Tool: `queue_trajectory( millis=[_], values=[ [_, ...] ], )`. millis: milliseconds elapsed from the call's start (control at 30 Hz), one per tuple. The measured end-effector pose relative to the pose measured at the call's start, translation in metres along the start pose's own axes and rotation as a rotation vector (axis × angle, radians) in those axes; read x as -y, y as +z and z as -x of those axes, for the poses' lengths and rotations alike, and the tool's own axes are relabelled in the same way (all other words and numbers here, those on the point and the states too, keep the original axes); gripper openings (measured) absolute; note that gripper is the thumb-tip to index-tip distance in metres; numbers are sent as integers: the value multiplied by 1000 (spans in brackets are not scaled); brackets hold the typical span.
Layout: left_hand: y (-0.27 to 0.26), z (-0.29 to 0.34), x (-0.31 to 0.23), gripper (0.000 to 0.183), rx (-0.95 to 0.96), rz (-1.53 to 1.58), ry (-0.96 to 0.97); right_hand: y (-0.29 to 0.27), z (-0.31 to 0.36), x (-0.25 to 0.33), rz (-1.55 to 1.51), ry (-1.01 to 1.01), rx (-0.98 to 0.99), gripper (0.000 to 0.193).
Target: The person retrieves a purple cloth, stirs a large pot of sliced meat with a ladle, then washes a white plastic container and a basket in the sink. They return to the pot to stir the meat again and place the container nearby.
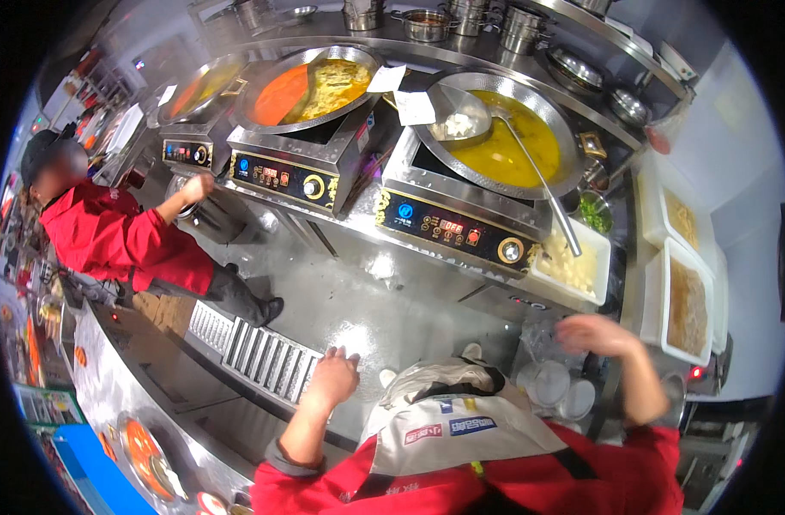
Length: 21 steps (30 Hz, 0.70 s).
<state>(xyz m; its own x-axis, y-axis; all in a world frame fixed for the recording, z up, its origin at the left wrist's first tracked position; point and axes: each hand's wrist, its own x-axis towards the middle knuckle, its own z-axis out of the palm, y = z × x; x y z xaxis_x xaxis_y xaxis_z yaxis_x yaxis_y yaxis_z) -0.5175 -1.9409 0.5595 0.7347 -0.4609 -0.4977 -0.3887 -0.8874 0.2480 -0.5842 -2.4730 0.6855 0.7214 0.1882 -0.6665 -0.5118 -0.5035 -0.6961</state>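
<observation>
left hand [334, 378] hangs empty, loosely open; right hand [597, 334] likewise, near the white tub [604, 273] at the worktop's [356, 221] front edge.

From mid-dial toward 10 o'clock, the space over the aisle floor [350, 279] is leaving the left hand [332, 378] a passage to the cooker fronts [277, 178]. At 2 o'clock, a long ladle handle [543, 184] is jutting across the wok [569, 148] rim. At 3 o'clock, a white tub [603, 273] and white rectangular bins [657, 300] are obstructing the right hand [594, 335]. At 9 o'clock, a red-jacketed co-worker [122, 232] is narrowing the aisle.
</observation>
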Motion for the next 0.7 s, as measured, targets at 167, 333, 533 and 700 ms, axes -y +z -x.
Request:
queue_trajectory(
  millis=[167, 333, 533, 700],
  values=[
    [10, 29, 32, 46, -187, 263, 76, 121, -132, 42, 729, -312, 90, 48],
    [44, 51, 83, 42, -208, 309, -104, 148, -202, 86, 672, -332, 242, 46],
    [61, 73, 119, 39, -99, 342, -350, 180, -312, 112, 813, -453, 245, 33],
    [35, 66, 124, 38, -113, 440, -383, 236, -398, 143, 806, -516, 430, 26]
  ],
)
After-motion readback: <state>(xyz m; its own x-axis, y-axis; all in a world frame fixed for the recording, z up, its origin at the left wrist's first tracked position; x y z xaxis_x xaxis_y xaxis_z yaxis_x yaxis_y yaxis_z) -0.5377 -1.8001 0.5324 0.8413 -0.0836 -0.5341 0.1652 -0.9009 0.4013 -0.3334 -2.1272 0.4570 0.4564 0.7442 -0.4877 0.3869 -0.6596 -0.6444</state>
